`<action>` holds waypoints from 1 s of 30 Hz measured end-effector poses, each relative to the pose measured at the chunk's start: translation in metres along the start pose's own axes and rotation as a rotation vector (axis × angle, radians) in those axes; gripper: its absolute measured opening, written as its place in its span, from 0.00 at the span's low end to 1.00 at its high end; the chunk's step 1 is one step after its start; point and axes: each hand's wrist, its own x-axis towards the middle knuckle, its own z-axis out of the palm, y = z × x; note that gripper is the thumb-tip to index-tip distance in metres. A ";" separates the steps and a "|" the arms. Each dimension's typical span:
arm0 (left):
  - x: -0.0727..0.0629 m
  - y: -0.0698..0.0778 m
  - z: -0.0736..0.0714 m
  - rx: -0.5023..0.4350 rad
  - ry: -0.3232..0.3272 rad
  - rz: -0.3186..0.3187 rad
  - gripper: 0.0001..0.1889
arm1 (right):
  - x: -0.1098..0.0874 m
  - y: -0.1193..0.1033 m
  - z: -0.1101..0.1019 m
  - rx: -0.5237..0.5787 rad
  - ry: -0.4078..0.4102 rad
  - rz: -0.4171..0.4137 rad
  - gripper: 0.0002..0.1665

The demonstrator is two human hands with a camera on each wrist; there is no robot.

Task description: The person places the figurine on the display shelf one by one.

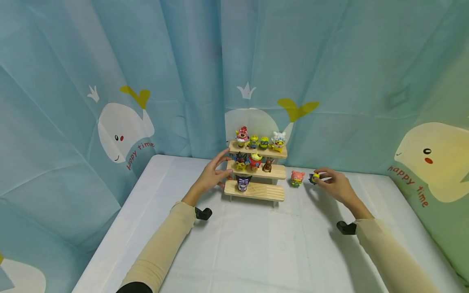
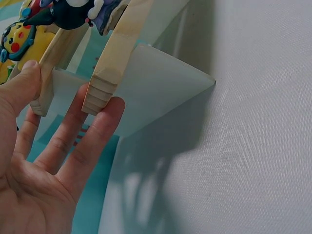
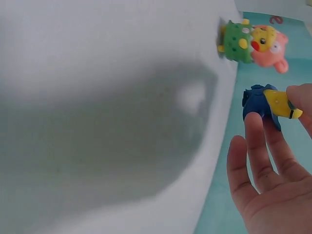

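Note:
My left hand [image 1: 214, 174] holds the left end of a three-step wooden display stand [image 1: 256, 190]. In the left wrist view its thumb rests on one board, with other fingertips against the board ends. On the right, my right hand [image 1: 338, 186] pinches a small yellow-and-dark-blue figurine [image 3: 275, 103] between thumb and fingers. Whether that figurine touches the table is hard to tell. Between it and the stand sits a pink-hooded figurine [image 1: 297, 178] with a green body. A dark-eared purple figurine [image 1: 242, 183] stands at the left of the lowest step.
Several figurines line the upper steps, among them a white-hooded one [image 1: 278, 141] and a brown one [image 1: 268, 165]. A white cloth covers the table [image 1: 264, 248]. Behind it hangs a blue curtain [image 1: 190, 81] with whale prints, close to the table's back edge.

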 end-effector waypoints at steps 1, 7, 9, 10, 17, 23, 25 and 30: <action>0.000 0.000 0.000 -0.006 -0.002 -0.005 0.41 | -0.001 -0.001 -0.002 -0.006 0.007 -0.006 0.25; 0.000 0.001 0.000 -0.007 -0.001 -0.002 0.41 | -0.011 -0.006 -0.014 -0.047 0.051 -0.051 0.23; -0.001 0.000 0.001 0.001 0.003 0.011 0.40 | -0.015 -0.008 -0.019 -0.056 0.065 -0.071 0.22; -0.001 0.000 0.001 0.006 0.004 0.015 0.40 | -0.017 -0.009 -0.021 -0.056 0.069 -0.079 0.21; -0.002 -0.001 0.001 0.016 0.009 0.032 0.39 | -0.034 -0.020 -0.035 -0.039 0.093 -0.123 0.21; -0.001 -0.002 0.000 0.018 0.005 0.033 0.39 | -0.044 -0.028 -0.037 -0.004 0.107 -0.172 0.18; -0.001 -0.001 0.000 0.020 0.005 0.033 0.39 | -0.047 -0.030 -0.037 0.004 0.113 -0.190 0.18; -0.001 0.000 0.000 0.030 0.009 0.029 0.39 | -0.054 -0.035 -0.037 0.020 0.128 -0.217 0.18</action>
